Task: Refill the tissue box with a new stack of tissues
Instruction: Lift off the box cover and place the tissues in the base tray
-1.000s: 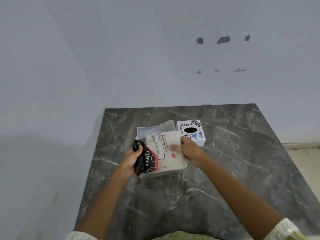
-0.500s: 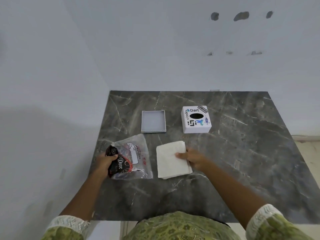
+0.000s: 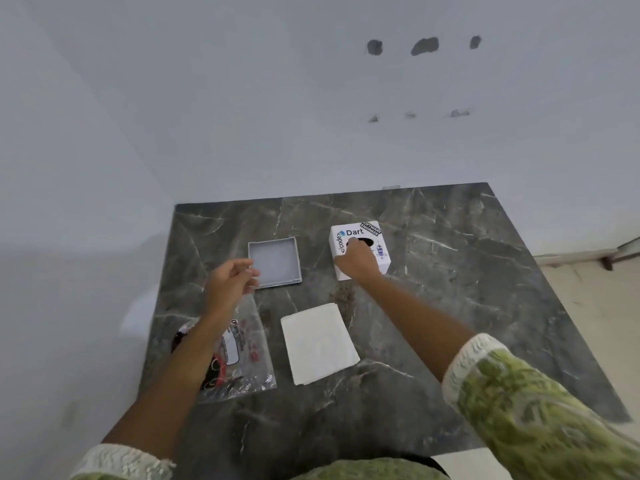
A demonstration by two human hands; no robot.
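A white tissue box cover (image 3: 379, 233) with stickers and a dark oval hole stands at the back of the dark marble table (image 3: 450, 306). My right hand (image 3: 355, 259) rests on its near left side, fingers curled over the top by the hole. A grey square tray, the box's base (image 3: 275, 259), lies to the left. My left hand (image 3: 232, 280) hovers open just beside that base's near left corner, holding nothing. The bare white tissue stack (image 3: 318, 342) lies flat in the table's middle. The empty clear plastic wrapper (image 3: 242, 355) lies under my left forearm.
White walls close off the table at the back and on the left. The table's right edge drops to a pale floor (image 3: 602, 323). Green patterned sleeves and clothing fill the bottom of the view.
My left hand let go of the wrapper and rose toward the grey base. My right hand left the tissue stack and reached forward onto the white box cover.
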